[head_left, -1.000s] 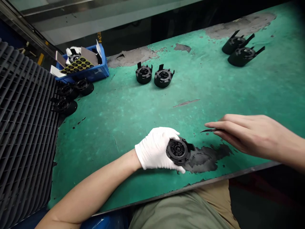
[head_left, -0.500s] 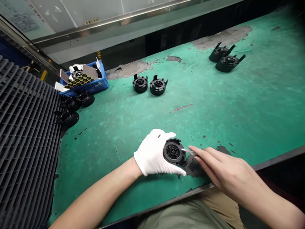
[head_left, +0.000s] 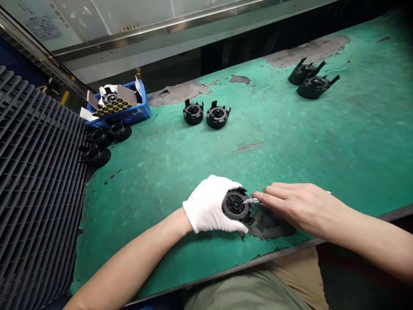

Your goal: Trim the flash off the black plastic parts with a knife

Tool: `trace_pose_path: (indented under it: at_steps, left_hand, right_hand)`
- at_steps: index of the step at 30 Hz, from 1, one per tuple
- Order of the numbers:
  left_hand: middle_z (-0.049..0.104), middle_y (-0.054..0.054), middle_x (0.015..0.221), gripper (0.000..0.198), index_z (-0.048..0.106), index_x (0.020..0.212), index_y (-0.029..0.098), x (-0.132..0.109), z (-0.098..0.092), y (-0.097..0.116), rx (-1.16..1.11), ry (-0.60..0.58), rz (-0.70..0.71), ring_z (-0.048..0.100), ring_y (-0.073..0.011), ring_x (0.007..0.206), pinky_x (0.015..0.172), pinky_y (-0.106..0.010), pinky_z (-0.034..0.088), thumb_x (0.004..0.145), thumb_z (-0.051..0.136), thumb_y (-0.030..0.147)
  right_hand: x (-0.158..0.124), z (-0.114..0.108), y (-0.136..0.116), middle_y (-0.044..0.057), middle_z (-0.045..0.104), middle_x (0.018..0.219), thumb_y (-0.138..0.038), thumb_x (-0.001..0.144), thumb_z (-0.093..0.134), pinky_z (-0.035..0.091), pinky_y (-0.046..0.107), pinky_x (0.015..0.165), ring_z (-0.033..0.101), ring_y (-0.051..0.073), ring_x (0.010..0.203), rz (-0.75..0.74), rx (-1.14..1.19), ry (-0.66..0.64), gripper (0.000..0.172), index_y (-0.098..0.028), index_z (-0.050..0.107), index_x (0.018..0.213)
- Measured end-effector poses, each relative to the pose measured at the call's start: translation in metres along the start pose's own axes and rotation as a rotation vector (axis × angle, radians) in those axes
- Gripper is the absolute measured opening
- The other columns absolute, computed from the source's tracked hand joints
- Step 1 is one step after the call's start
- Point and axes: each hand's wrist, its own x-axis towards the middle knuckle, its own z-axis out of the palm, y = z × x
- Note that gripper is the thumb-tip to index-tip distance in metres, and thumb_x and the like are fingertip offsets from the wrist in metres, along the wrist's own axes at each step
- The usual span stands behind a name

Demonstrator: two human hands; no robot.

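A round black plastic part (head_left: 236, 205) with short tabs is held near the front edge of the green table, its ribbed face turned up. My left hand (head_left: 214, 206), in a white glove, grips it from the left, thumb and fingers around its rim. My right hand (head_left: 287, 202), bare, is closed on a small knife with a pointed metal blade (head_left: 248, 201). The blade tip lies over the part's face; whether it touches cannot be made out. Most of the knife's handle is hidden by my fingers.
Two similar black parts (head_left: 217, 117) stand mid-table and two more (head_left: 313, 86) at the back right. Several (head_left: 97, 156) sit at the left, beside a blue bin (head_left: 138, 113) and stacked grey grid trays (head_left: 35, 185). Grey worn patches (head_left: 309, 51) mark the green table (head_left: 180, 159).
My right hand has turned flatter and moved slightly up, and the blade reaches a little further over the part. My left fingers wrap closer around it. The view has shifted slightly.
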Motion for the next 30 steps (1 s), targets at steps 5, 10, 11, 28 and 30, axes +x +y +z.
trace_pose_path:
  at_steps: [5, 10, 11, 28, 30]
  left_hand:
    - [0.093, -0.013, 0.112, 0.088, 0.084, 0.114, 0.025, -0.001, 0.005, -0.001, 0.012, 0.029, -0.016, 0.095, -0.0447, 0.109, 0.104, -0.054, 0.074, 0.076, 0.109, 0.101]
    - [0.095, -0.017, 0.139, 0.118, 0.079, 0.161, 0.027, -0.008, 0.006, -0.005, -0.012, 0.042, -0.038, 0.094, -0.0518, 0.131, 0.119, -0.065, 0.076, 0.072, 0.114, 0.095]
    - [0.094, -0.019, 0.149, 0.127, 0.073, 0.173, 0.027, -0.010, 0.005, -0.006, -0.027, 0.037, -0.023, 0.092, -0.0529, 0.139, 0.125, -0.067, 0.074, 0.072, 0.116, 0.092]
    - [0.087, -0.023, 0.165, 0.109, 0.070, 0.171, 0.025, -0.017, 0.015, 0.000, -0.073, 0.022, -0.015, 0.084, -0.0530, 0.157, 0.138, -0.075, 0.070, 0.082, 0.119, 0.065]
    - [0.086, -0.023, 0.167, 0.107, 0.068, 0.172, 0.025, -0.017, 0.014, 0.001, -0.079, 0.016, -0.027, 0.085, -0.0526, 0.158, 0.138, -0.075, 0.070, 0.083, 0.118, 0.061]
  right_hand:
    - [0.008, -0.008, 0.013, 0.002, 0.079, 0.095, 0.006, 0.112, 0.053, 0.047, 0.037, 0.073, 0.073, 0.020, 0.084, -0.100, 0.010, -0.048, 0.047, -0.017, 0.076, 0.147]
    - [0.016, -0.005, 0.027, 0.001, 0.077, 0.091, -0.011, 0.128, 0.054, 0.044, 0.037, 0.067, 0.071, 0.019, 0.078, -0.150, 0.059, -0.022, 0.027, -0.020, 0.078, 0.137]
    - [0.013, -0.004, 0.026, 0.000, 0.077, 0.091, -0.015, 0.132, 0.053, 0.044, 0.036, 0.066, 0.072, 0.018, 0.077, -0.124, 0.086, 0.004, 0.025, -0.022, 0.077, 0.132]
    - [-0.038, 0.019, -0.089, 0.005, 0.077, 0.107, 0.003, 0.116, 0.049, 0.055, 0.030, 0.070, 0.077, 0.020, 0.090, 0.331, -0.048, 0.086, 0.064, -0.016, 0.067, 0.175]
    - [-0.037, 0.016, -0.088, 0.005, 0.077, 0.108, 0.005, 0.114, 0.049, 0.056, 0.030, 0.072, 0.076, 0.020, 0.090, 0.330, -0.057, 0.076, 0.065, -0.015, 0.067, 0.173]
